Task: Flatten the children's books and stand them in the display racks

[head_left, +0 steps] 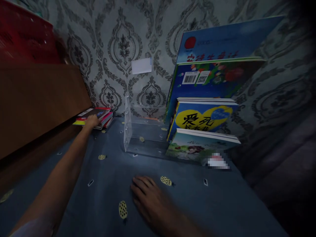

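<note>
While the left hand (92, 121) rests on the near side of the stack of books (103, 114) at nine o'clock, the right hand (150, 197) lies palm down on the blue-grey cloth (103, 194) at six, its fingers loosely spread and holding nothing. The left fingers are curled over the top book; I cannot tell whether they pinch it or merely touch it. The stack lies flat just beside the brown panel (37, 105), which fills ten o'clock. Near the centre stands a clear rack (126, 131), its left part bare, while standing books (202, 113) lean in its tiers from two to four o'clock. The step in hand seems to be getting hold of a book; the next move would call for a firm pinch on its edge, without dragging those underneath.
</note>
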`<state>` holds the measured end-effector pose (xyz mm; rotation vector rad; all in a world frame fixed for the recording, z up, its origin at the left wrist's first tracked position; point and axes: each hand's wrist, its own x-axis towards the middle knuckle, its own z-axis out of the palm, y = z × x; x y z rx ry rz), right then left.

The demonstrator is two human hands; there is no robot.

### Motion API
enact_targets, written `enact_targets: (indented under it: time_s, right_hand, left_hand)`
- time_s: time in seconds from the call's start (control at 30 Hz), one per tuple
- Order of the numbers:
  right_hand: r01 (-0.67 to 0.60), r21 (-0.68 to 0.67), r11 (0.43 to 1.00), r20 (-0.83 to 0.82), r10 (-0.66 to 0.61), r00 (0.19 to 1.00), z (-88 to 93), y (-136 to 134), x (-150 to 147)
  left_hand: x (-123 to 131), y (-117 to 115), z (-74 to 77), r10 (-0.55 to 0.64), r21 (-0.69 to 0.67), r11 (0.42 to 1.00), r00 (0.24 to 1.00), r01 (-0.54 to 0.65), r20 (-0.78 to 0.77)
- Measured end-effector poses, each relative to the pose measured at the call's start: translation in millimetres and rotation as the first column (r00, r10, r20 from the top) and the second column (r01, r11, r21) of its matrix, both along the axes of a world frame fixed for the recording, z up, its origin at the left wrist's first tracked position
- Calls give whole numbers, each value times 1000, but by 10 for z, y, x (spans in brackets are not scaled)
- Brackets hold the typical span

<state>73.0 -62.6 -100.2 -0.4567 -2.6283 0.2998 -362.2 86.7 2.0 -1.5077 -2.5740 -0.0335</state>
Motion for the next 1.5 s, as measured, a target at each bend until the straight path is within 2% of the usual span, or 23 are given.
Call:
enact_targets:
  time_s: [0.13, 0.37, 0.47, 0.57, 0.67, 0.73, 0.87, 0.97, 1.07, 1.17, 1.33, 1.43, 1.5]
  right_hand:
    - [-5, -6, 1000, 2, 5, 1000, -28, 9, -6]
    - [-2, 9, 1000, -20, 2, 1000, -1, 2, 1]
    - [-8, 8, 1000, -13, 8, 1000, 3, 0, 9]
    - [-15, 3, 1000, -22, 15, 1000, -13, -3, 9]
    - [-20, 3, 1000, -37, 20, 999, -32, 1, 9]
    - [-22, 4, 1000, -25, 22, 999, -32, 5, 11]
    - [-12, 1, 1000, 15, 12, 1000, -1, 3, 15]
    - [-19, -8, 1000, 26, 19, 999, 24, -5, 16]
    - [-21, -10, 1000, 39, 21, 999, 31, -6, 22]
    - [-19, -4, 1000, 26, 19, 999, 21, -4, 26]
    - [-16, 25, 1000, -8, 16, 1000, -7, -5, 13]
    - [-18, 27, 999, -12, 18, 1000, -21, -1, -3]
    - [-26, 23, 999, -9, 26, 1000, -25, 4, -12]
  left_hand:
    - [-113, 92, 2, 71, -31, 997, 995, -73, -76]
    - [-94, 27, 0, -64, -107, 993, 976, 42, -207]
    - [-20, -172, 2, -143, -119, 986, 955, 115, -261]
    - [86, -514, -29, -208, -121, 976, 929, 179, -307]
    - [203, -866, -125, -234, -110, 972, 910, 209, -341]
    - [270, -996, -212, -236, -96, 972, 905, 216, -354]
    - [353, -928, -342, -180, -31, 983, 909, 182, -377]
    - [408, -811, -363, -121, 14, 991, 924, 136, -363]
    - [509, -869, -377, -100, 39, 992, 932, 121, -350]
    - [692, -1138, -459, -115, 32, 991, 932, 134, -344]
    - [1158, -1854, -745, -165, -46, 986, 938, 158, -304]
    - [1345, -2230, -857, -265, -149, 959, 949, 241, -171]
    - [1333, -2340, -853, -328, -150, 936, 943, 318, -47]
